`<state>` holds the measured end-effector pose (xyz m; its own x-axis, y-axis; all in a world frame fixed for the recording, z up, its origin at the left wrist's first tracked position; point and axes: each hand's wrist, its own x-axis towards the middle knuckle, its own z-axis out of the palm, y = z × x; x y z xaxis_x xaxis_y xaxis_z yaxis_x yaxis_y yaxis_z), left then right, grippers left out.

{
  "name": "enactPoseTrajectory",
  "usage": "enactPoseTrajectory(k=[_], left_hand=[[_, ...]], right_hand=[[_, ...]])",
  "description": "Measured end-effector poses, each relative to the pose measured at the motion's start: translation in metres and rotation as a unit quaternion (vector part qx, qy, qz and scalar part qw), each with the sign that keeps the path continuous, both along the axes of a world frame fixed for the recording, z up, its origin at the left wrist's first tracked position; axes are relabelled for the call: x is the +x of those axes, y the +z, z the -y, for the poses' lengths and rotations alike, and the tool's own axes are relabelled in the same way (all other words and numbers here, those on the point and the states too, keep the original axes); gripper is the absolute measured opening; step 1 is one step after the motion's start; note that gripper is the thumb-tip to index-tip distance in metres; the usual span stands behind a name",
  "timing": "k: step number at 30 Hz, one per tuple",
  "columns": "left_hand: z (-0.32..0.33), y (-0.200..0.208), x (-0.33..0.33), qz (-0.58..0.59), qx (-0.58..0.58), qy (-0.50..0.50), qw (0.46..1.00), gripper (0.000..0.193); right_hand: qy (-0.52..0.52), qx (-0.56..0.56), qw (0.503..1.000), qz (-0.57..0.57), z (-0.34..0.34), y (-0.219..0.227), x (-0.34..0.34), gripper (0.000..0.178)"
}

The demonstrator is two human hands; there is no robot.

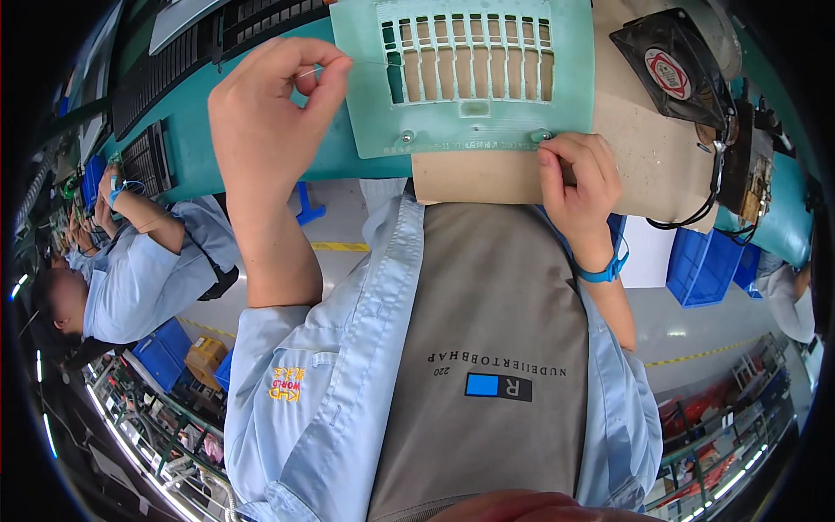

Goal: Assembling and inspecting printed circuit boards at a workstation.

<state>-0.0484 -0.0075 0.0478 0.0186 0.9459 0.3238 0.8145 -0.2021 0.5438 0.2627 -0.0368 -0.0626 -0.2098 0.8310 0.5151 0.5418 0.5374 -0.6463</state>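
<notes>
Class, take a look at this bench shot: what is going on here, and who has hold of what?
A person at a workbench is working on a pale green slotted panel. The left hand is raised beside the panel's left edge, thumb and forefinger pinched on something thin, perhaps a wire; too fine to tell. The right hand, with a blue wrist strap, presses at the panel's lower right corner by a small screw. A black fan lies on the right. Another worker sits further left.

1. Teal workbench (pixel 187 148) runs along top of view; black slatted trays (pixel 165 70) lie on it.
2. Grey floor (pixel 339 217) below, marked with yellow line (pixel 341 246).
3. Blue bins (pixel 700 265) at right, more low left.
4. Metal racks (pixel 722 435) curve along lower rim.
</notes>
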Motion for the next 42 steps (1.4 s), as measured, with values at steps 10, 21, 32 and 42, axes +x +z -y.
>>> enactPoseTrajectory(k=[10,21,32,42], left_hand=[[0.002,0.001,-0.029,-0.035,0.003,0.063,0.997,0.009],[-0.003,-0.005,-0.022,0.004,-0.012,0.087,0.996,0.008],[-0.002,-0.018,-0.001,0.008,-0.002,0.037,0.999,0.009],[-0.012,-0.027,0.017,0.06,-0.055,-0.024,0.996,0.007]], right_hand=[[0.005,0.011,1.0,0.006,0.0,0.0,0.0,0.016],[0.0,0.014,1.0,0.018,-0.003,0.003,-0.001,0.015],[0.0,0.033,0.999,0.036,0.002,0.003,0.0,0.014],[0.001,0.032,0.999,0.032,-0.001,0.005,0.0,0.013]])
